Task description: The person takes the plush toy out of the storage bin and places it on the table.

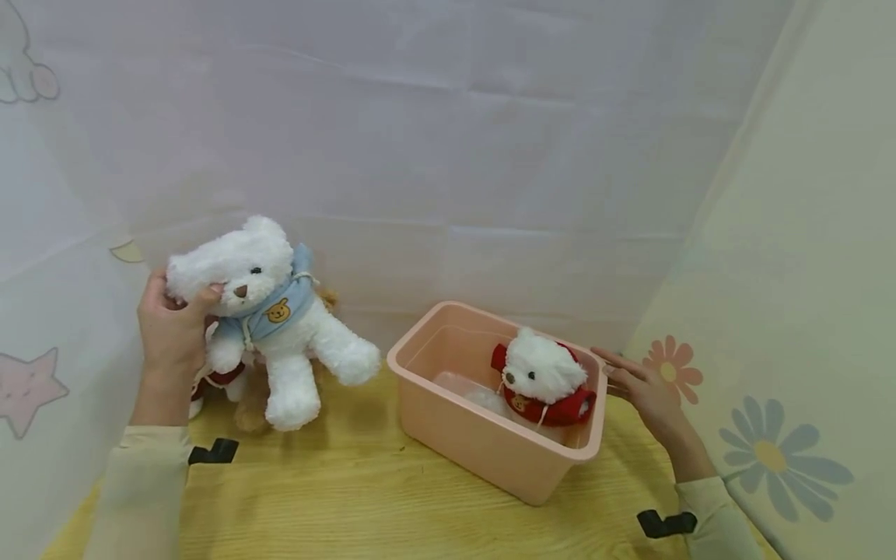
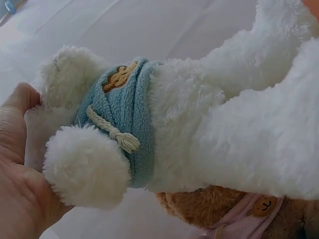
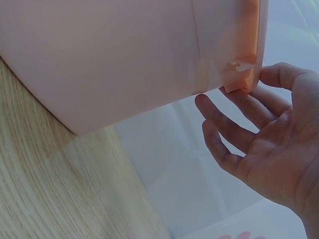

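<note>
A fluffy white teddy bear (image 1: 269,311) in a pale blue hooded top with a small yellow bear patch is held above the left end of the table (image 1: 364,498), its head gripped by the left hand (image 1: 171,327). The right hand (image 1: 640,389), fingers straight, rests at the rim of the pink bin (image 1: 483,451). The left wrist view alone shows a brown bear (image 2: 214,209) beneath; the head view alone shows the red-clad bear (image 1: 542,377) inside the bin.

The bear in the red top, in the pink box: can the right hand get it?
Probably yes. The right hand is open at the rim of the pink box. The box has no lid, and the bear in the red top lies uncovered just inside.
</note>
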